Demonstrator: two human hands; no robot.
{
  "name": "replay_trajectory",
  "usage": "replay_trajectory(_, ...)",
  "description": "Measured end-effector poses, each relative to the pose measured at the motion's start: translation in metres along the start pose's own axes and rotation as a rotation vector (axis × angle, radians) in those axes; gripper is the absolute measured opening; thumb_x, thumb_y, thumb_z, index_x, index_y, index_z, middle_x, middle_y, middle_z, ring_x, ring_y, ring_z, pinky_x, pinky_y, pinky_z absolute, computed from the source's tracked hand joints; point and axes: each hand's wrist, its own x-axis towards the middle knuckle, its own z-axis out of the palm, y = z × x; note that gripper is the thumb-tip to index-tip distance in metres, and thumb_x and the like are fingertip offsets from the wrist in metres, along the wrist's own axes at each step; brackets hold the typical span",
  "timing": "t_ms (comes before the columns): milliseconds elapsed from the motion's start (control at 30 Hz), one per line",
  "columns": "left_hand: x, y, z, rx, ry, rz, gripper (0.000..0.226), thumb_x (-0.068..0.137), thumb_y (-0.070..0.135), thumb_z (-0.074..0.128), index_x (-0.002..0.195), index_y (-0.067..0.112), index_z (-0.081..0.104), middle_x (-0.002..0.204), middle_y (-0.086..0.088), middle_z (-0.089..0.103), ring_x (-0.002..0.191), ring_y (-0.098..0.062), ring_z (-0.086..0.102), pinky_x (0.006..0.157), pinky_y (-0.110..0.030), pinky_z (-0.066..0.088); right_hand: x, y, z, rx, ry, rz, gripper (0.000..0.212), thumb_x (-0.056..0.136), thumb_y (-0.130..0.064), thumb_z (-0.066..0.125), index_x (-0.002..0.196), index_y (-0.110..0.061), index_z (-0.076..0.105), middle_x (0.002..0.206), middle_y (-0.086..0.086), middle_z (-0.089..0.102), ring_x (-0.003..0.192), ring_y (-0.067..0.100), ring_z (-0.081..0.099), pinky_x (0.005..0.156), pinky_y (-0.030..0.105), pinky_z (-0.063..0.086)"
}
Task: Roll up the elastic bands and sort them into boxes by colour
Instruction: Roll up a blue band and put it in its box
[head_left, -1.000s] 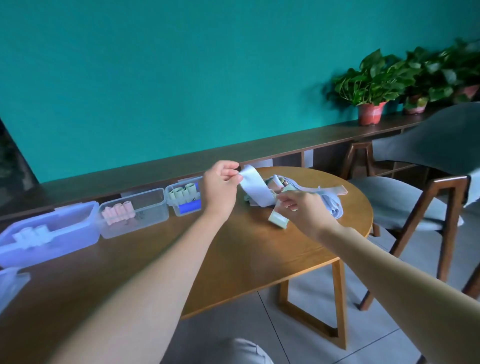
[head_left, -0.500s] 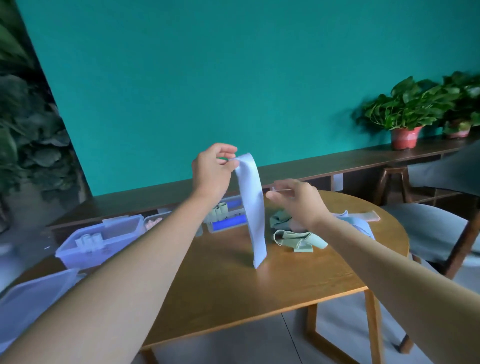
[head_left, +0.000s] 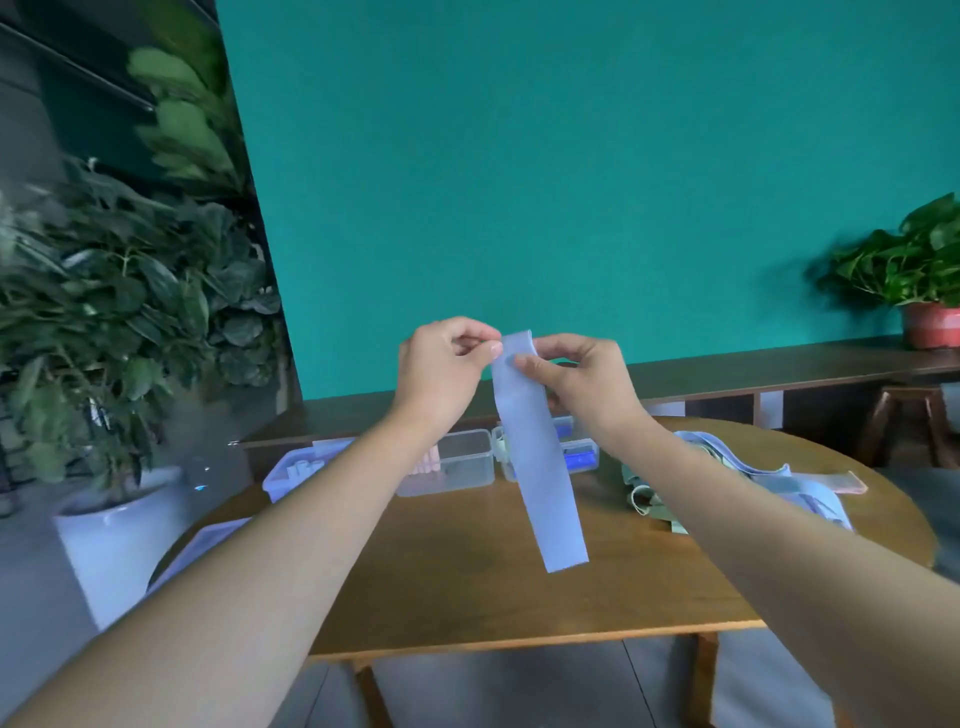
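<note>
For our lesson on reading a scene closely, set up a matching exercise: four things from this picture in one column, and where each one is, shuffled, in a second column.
Things
1. pale blue band
2. pink rolls
3. heap of unrolled bands
4. red flowerpot

Places
A. lying on the table's right side
B. on the dark ledge by the green wall
C. hanging from both hands above the table
D. inside the clear middle box

Pairs: 1-C, 2-D, 3-A, 4-B

pale blue band (head_left: 540, 457) between left hand (head_left: 441, 371) and right hand (head_left: 582, 382)
</note>
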Motion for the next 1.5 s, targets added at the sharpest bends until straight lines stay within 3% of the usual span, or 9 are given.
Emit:
replay_trajectory(200, -0.022, 0.014, -0.026, -0.149, -0.044, -0.071, 0.024, 0.094, 0.041, 0.065, 0.087, 0.020, 0.076, 0.075, -0.002, 0.075, 0.074, -0.021, 0.073, 0.077, -0.040, 0.061, -0.013, -0.018, 0.028, -0.031, -0.068, -0.113, 0.010, 0.090, -0.016, 0.076, 0.091, -0.026, 0.078, 0.083, -0.006, 0.072, 0.062, 0.010, 0.062, 0.055, 0.022, 0.051)
replay_trajectory(400, -0.027, 0.016, -0.051, -0.236, -0.025, -0.146, 0.020, 0.093, 0.030, 0.071, 0.098, 0.012, 0.076, 0.092, -0.004, 0.078, 0.087, -0.018, 0.075, 0.071, -0.029, 0.060, -0.021, -0.034, 0.041, -0.192, -0.245, -0.129, 0.023, 0.098, -0.031, 0.065, 0.118, -0.025, 0.072, 0.100, -0.009, 0.072, 0.068, 0.014, 0.063, 0.060, 0.027, 0.055)
replay_trajectory(533, -0.026, 0.006, -0.065, -0.156, 0.010, -0.136, 0.018, 0.094, 0.028, 0.063, 0.095, 0.020, 0.078, 0.091, 0.002, 0.077, 0.092, -0.022, 0.073, 0.082, -0.042, 0.061, -0.023, -0.035, 0.046, -0.231, -0.215, -0.159, 0.022, 0.102, -0.021, 0.058, 0.119, -0.024, 0.073, 0.070, -0.021, 0.065, 0.054, 0.003, 0.052, 0.060, 0.024, 0.048)
replay_trajectory(667, -0.036, 0.008, -0.075, -0.132, -0.023, -0.124, 0.018, 0.098, 0.024, 0.059, 0.095, 0.023, 0.077, 0.091, 0.005, 0.077, 0.092, -0.018, 0.072, 0.087, -0.049, 0.059, -0.021, -0.035, 0.052, -0.191, -0.051, -0.179, 0.012, 0.093, -0.026, 0.072, 0.106, -0.025, 0.073, 0.102, -0.012, 0.069, 0.079, 0.011, 0.064, 0.070, 0.032, 0.052)
replay_trajectory(767, -0.043, 0.009, -0.082, -0.103, -0.058, -0.094, 0.019, 0.099, 0.025, 0.058, 0.094, 0.026, 0.076, 0.091, 0.005, 0.077, 0.092, -0.018, 0.073, 0.087, -0.050, 0.058, -0.025, -0.042, 0.054, -0.137, -0.100, -0.101, 0.015, 0.089, -0.029, 0.077, 0.103, -0.026, 0.072, 0.098, -0.005, 0.072, 0.078, 0.018, 0.068, 0.063, 0.030, 0.052)
replay_trajectory(1067, -0.063, 0.003, -0.095, -0.032, -0.093, -0.116, 0.017, 0.099, 0.023, 0.061, 0.104, 0.016, 0.075, 0.092, 0.006, 0.077, 0.083, -0.022, 0.073, 0.070, -0.032, 0.061, -0.040, -0.046, 0.053, -0.076, -0.233, 0.000, 0.018, 0.086, -0.015, 0.080, 0.098, -0.002, 0.074, 0.089, 0.013, 0.076, 0.065, 0.009, 0.064, 0.054, 0.022, 0.048)
replay_trajectory(1200, -0.071, -0.008, -0.089, -0.057, -0.184, -0.172, 0.017, 0.092, 0.031, 0.072, 0.106, 0.021, 0.074, 0.093, 0.007, 0.077, 0.075, -0.006, 0.068, 0.064, -0.023, 0.054, -0.042, -0.028, 0.054, -0.084, -0.307, 0.020, 0.021, 0.082, -0.017, 0.083, 0.096, -0.004, 0.074, 0.091, 0.021, 0.074, 0.064, 0.011, 0.061, 0.060, 0.023, 0.050)
replay_trajectory(1367, -0.062, -0.030, -0.078, -0.030, -0.183, -0.198, 0.014, 0.091, 0.021, 0.073, 0.097, 0.009, 0.078, 0.079, 0.003, 0.073, 0.051, 0.005, 0.056, 0.053, -0.012, 0.041, -0.040, 0.003, 0.056, -0.101, -0.366, 0.099, 0.026, 0.081, -0.017, 0.084, 0.100, -0.006, 0.071, 0.087, 0.010, 0.076, 0.066, 0.006, 0.063, 0.060, 0.020, 0.049)
replay_trajectory(1500, -0.050, -0.055, -0.071, 0.014, -0.130, -0.191, 0.013, 0.092, 0.021, 0.073, 0.095, 0.010, 0.078, 0.088, 0.003, 0.076, 0.062, 0.005, 0.062, 0.058, -0.014, 0.047, -0.048, 0.051, 0.059, -0.140, -0.508, 0.243, 0.027, 0.083, -0.019, 0.082, 0.102, -0.002, 0.073, 0.094, 0.011, 0.078, 0.074, 0.013, 0.068, 0.061, 0.024, 0.047)
